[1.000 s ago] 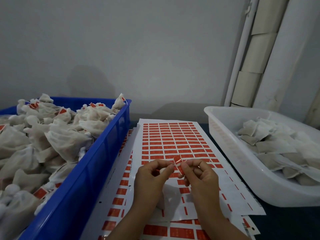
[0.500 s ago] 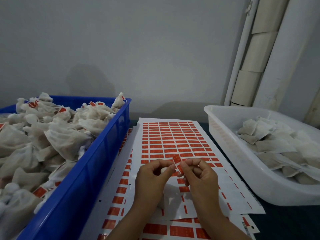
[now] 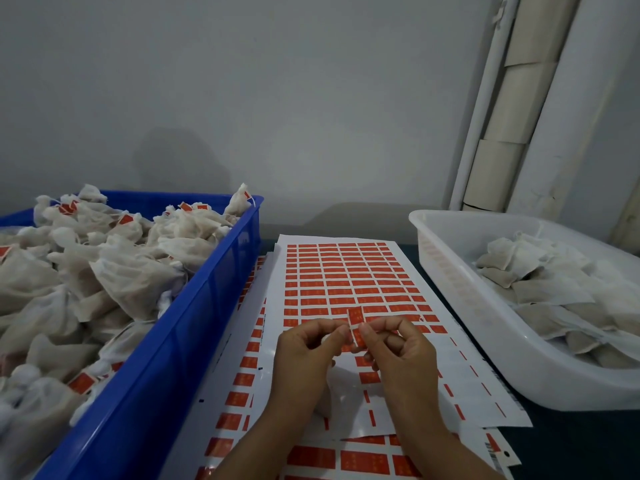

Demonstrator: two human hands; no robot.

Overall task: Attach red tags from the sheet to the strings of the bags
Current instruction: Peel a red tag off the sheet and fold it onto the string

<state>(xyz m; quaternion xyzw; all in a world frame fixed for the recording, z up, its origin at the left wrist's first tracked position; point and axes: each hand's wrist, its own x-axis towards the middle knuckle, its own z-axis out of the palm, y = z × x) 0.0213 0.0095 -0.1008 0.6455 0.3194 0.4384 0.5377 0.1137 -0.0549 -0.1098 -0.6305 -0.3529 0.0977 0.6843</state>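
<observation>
I have both hands together above the sheet (image 3: 346, 271): left hand (image 3: 304, 351) and right hand (image 3: 398, 351) pinch one red tag (image 3: 355, 315), upright between the fingertips. I judge this the folding step; the string is too fine to see. Next: press the tag shut, then drop the bag in the blue bin (image 3: 194, 327).

Plain grey wall (image 3: 277, 98); white pipe (image 3: 485, 98) right; dim light.
</observation>
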